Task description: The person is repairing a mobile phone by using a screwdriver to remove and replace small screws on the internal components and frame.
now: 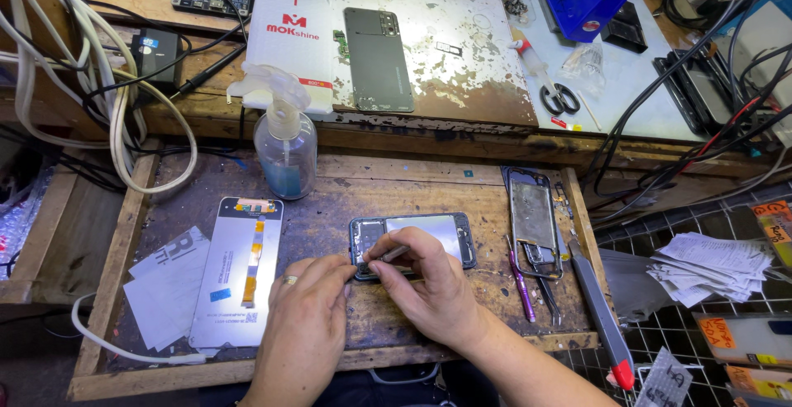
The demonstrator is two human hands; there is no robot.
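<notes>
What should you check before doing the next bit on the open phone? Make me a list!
1. Left hand steadies the open phone at its corner: ok.
2. Right hand grips the thin metal tool, tip on the phone's left end: ok.
3. Phone lies flat on the wooden tray: ok.
4. Tip sits exactly on the right part: cannot tell, fingers hide it.
5. Replacement screen lies apart, left of the hands: ok.
6. Spray bottle stands upright, away from the phone: ok.
</notes>
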